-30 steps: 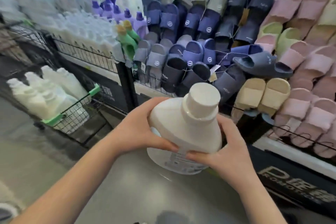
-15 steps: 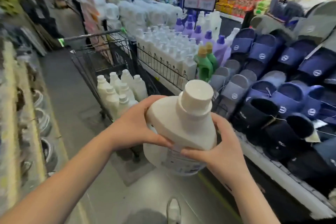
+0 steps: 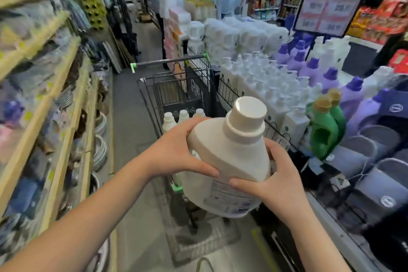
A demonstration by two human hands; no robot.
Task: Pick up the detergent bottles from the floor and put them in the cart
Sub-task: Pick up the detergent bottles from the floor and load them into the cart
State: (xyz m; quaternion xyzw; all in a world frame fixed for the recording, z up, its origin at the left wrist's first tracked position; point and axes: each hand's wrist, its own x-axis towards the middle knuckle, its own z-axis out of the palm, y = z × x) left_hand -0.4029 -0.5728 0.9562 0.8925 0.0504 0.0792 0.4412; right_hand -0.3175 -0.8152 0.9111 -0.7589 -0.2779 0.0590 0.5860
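Both hands, left hand [image 3: 176, 152] and right hand [image 3: 280, 181], squeeze the big white detergent bottle [image 3: 229, 161] just in front of the cart [image 3: 152, 104]. It looks heavy and smooth, so holding its wide sides seems best.

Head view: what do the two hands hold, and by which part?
Both hold one white detergent bottle by its shoulder and sides: left hand on the left, right hand on the right, below the cap.

Both arms extended forward; left hand [image 3: 176, 152] and right hand [image 3: 278, 179] clasped, thumbs nearly touching.
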